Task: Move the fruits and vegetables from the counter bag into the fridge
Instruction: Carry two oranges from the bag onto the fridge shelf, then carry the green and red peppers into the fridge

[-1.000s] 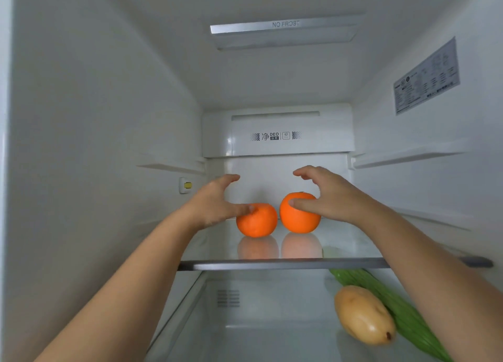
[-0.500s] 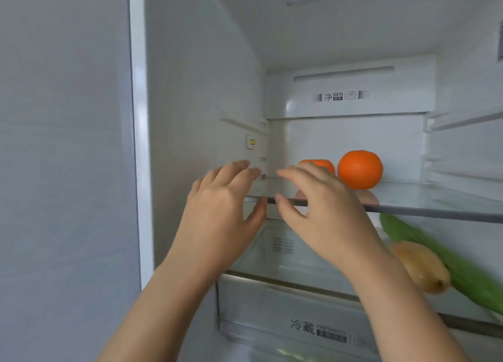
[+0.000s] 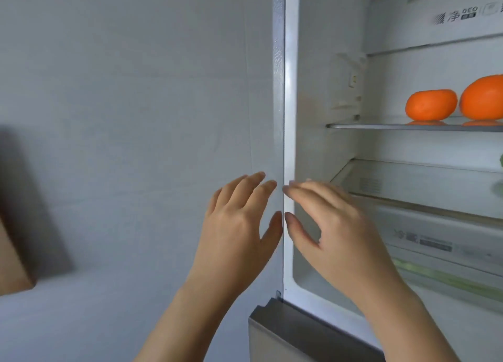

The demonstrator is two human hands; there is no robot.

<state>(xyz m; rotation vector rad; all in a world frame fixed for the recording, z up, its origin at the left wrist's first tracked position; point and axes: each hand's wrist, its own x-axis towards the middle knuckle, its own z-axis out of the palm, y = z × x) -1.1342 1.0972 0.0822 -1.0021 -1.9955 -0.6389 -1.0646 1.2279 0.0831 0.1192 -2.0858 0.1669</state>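
Head view: left hand (image 3: 239,225), right hand (image 3: 336,233) spread; each grip empty.

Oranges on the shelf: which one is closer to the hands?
The flatter orange on the left. The rounder orange beside it sits farther right, cut off by the picture's edge.

The right orange (image 3: 483,97) cut by frame edge; brown bag (image 3: 12,261) blurred, cropped.
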